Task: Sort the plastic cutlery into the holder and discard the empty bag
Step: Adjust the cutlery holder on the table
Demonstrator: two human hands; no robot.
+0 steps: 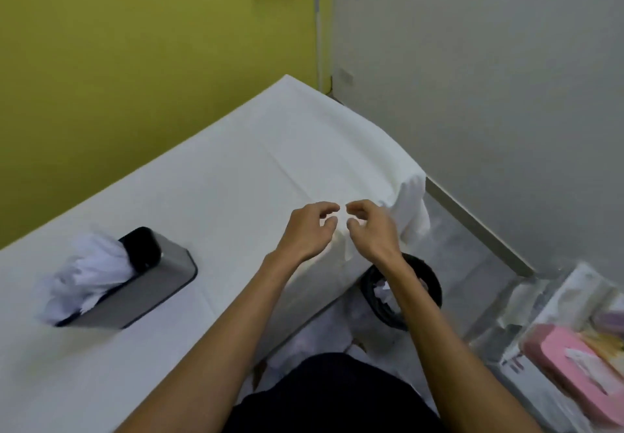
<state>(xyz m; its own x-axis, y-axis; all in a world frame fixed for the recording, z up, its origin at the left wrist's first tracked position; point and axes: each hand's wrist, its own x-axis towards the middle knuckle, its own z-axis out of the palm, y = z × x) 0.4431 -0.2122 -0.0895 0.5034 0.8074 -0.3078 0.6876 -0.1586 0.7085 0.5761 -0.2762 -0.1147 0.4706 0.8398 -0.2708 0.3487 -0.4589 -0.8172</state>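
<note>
Nearest us, our dark clothes (331,395) fill the bottom edge, with both forearms reaching forward above them. Well left of our left hand (304,233), the holder (158,284) sits on the table (236,179). A white bunch (87,274) sticks out of its black-rimmed mouth, too blurred for us to say what it is. Our left hand hovers over the table's edge, fingers loosely curled, grasping nothing we can see. Just beside it, fingertips almost meeting, our right hand (373,230) is curled the same way and likewise released. Below our right wrist a black bin (429,280) stands on the floor, a white scrap (381,292) inside. Far right of that hand lies a pink pack (574,375).
</note>
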